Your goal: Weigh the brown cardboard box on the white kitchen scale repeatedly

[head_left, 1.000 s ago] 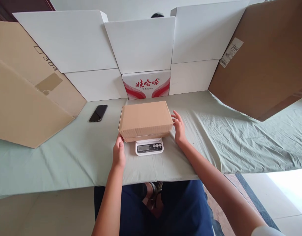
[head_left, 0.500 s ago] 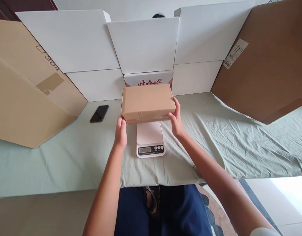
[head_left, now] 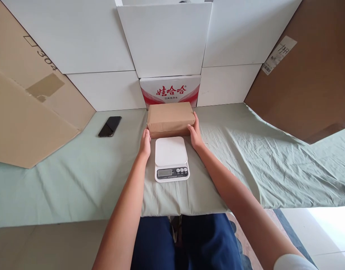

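Observation:
A closed brown cardboard box (head_left: 171, 114) is held between my two hands, just behind the scale. My left hand (head_left: 145, 143) grips its left end, thumb at the front corner. On the right end, my right hand (head_left: 196, 131) has its thumb on the front face and fingers along the side. The box looks at or close to the tabletop; whether it rests there I cannot tell. In front of it stands a white digital kitchen scale (head_left: 171, 152) with a bare platform, its display and buttons facing me.
A black smartphone (head_left: 109, 126) lies on the green tablecloth (head_left: 76, 168) to the left. White boxes (head_left: 166, 41) and a red-and-white printed carton (head_left: 172, 90) wall the back. Large cardboard panels stand at the left (head_left: 26, 108) and right (head_left: 307, 78).
My hands have moved the cardboard box away from me and lower, behind the scale. The scale's platform and the printed carton's lettering now show fully. My view has tilted down.

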A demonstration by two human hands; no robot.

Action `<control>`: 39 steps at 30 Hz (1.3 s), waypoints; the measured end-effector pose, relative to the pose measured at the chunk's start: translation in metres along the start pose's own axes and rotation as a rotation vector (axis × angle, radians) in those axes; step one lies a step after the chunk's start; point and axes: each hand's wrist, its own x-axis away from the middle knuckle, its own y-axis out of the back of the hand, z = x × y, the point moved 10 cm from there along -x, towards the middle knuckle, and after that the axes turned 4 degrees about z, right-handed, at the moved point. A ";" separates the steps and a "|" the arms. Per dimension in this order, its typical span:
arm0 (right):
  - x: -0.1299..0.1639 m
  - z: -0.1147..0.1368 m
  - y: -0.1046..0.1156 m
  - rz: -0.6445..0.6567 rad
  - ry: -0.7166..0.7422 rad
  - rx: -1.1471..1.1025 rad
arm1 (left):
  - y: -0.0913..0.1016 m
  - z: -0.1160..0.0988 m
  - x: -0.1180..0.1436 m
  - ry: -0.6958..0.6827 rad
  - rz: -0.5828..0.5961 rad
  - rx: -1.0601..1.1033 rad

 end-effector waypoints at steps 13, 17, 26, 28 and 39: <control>0.002 0.004 -0.004 0.029 -0.017 0.006 | 0.002 0.001 0.004 0.060 -0.004 -0.018; 0.001 0.000 -0.004 0.038 -0.019 0.007 | 0.002 -0.001 0.004 0.049 -0.013 -0.015; 0.001 -0.006 -0.004 0.020 -0.044 -0.047 | 0.015 -0.005 0.007 0.048 -0.085 -0.014; 0.000 -0.006 -0.004 0.024 -0.051 -0.056 | 0.017 -0.006 0.007 0.050 -0.104 -0.010; 0.002 -0.005 -0.003 0.007 -0.086 -0.057 | 0.012 -0.009 0.007 0.039 -0.072 -0.006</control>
